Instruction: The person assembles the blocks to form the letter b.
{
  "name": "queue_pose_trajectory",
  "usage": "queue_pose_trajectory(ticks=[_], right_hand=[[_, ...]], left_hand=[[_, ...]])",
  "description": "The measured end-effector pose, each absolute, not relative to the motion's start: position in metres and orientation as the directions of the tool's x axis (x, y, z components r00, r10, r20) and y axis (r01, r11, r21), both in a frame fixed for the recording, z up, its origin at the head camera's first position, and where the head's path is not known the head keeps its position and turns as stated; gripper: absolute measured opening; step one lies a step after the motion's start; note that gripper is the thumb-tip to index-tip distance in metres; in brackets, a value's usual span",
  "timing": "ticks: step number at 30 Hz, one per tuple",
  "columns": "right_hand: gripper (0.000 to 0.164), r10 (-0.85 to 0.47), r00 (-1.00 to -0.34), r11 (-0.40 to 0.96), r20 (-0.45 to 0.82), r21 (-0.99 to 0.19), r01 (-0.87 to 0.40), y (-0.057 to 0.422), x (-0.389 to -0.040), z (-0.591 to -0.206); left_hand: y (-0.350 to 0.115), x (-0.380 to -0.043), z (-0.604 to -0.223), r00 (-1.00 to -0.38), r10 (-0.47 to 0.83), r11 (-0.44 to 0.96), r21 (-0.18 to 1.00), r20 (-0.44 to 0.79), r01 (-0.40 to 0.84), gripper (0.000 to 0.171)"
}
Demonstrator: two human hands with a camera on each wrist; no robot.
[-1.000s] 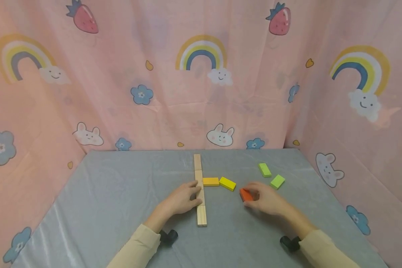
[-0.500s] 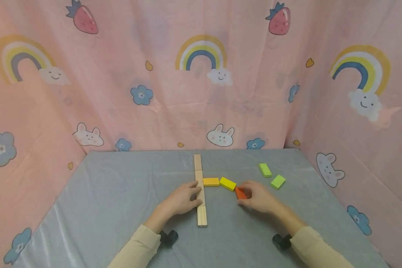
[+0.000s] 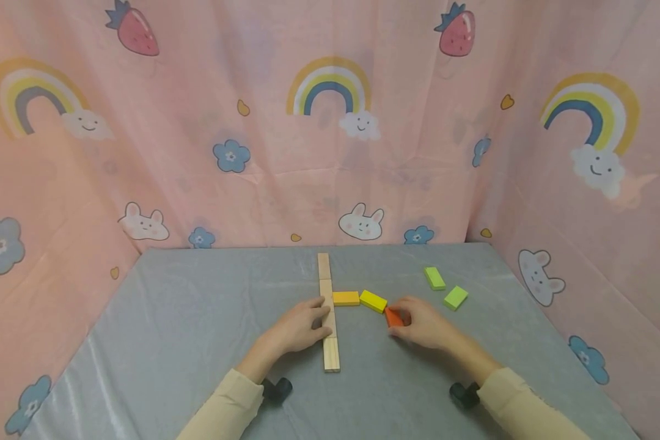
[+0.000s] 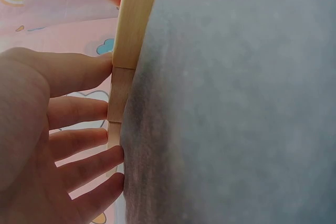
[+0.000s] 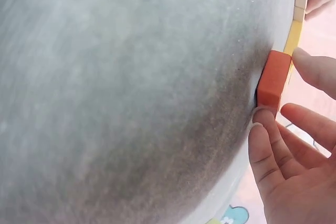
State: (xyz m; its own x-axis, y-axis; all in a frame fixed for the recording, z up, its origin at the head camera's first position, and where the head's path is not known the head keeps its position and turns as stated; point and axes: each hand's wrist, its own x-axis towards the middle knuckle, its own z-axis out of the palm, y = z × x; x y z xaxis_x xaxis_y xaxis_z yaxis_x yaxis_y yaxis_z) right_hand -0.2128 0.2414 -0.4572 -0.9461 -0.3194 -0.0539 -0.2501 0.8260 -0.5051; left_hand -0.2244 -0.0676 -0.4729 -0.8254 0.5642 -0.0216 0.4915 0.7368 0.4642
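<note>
Enclosing grey cloth (image 3: 198, 305): pink curtains (image 3: 286, 183); right hand (image 3: 428, 322) pinches red block (image 5: 275, 73) (left hand (image 3: 296, 327) relaxed).

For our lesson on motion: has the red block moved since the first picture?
Yes, leftward in the head view: the red block is now closer to the bright yellow block.

You could pass your left hand (image 3: 296, 327) to the tabletop's (image 3: 187, 305) left edge; rightward, the bare-wood block row (image 3: 330, 321) bars it.
</note>
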Motion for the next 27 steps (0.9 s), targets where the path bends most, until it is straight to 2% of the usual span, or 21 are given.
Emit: queue_pose_trajectory(ticks=[13,21,27], right_hand=[[0.044,-0.351,-0.934,0.816,-0.070,-0.511,-0.268,0.243,-0.212,-0.455],[0.041,-0.373,-0.926,0.779,-0.066,-0.564,-0.273,0.252,-0.210,-0.454],[0.039,-0.402,-0.914,0.781,-0.043,-0.538,-0.318,0.266,-0.205,-0.442]], left_hand=[[-0.067,-0.224,-0.471,-0.820,0.572,0.729,0.468,-0.014,0.500,0.053],[-0.068,-0.224,-0.472,-0.825,0.565,0.732,0.469,-0.014,0.493,0.053],[-0.067,-0.223,-0.472,-0.828,0.560,0.735,0.473,-0.021,0.485,0.053]])
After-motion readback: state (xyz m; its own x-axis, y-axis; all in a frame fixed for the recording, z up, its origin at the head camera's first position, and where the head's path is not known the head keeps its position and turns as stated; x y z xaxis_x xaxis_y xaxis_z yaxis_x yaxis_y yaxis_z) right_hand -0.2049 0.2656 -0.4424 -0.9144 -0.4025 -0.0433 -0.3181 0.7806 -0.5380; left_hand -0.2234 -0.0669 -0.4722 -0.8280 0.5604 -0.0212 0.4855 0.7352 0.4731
